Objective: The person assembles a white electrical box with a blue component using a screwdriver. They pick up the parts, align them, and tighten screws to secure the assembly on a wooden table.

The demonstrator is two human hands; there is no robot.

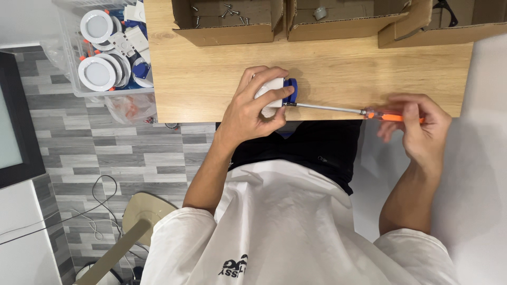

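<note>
1. The left hand [252, 108] grasps a small white box with a blue end cap [278, 92], fingers wrapped over its top, pressing it near the front edge of the wooden table [211, 68].
2. The right hand [417, 126] is closed around the orange handle of a screwdriver [364, 111]; the hand looks blurred.
3. The screwdriver's metal shaft lies level along the table's front edge, its tip meeting the blue end of the box.
4. Three open cardboard boxes [227, 24] sit along the table's far edge; the leftmost holds loose screws [227, 10].
5. Beside the table's left end stands a clear plastic bin [68, 74] filled with round white lamps [97, 74].
</note>
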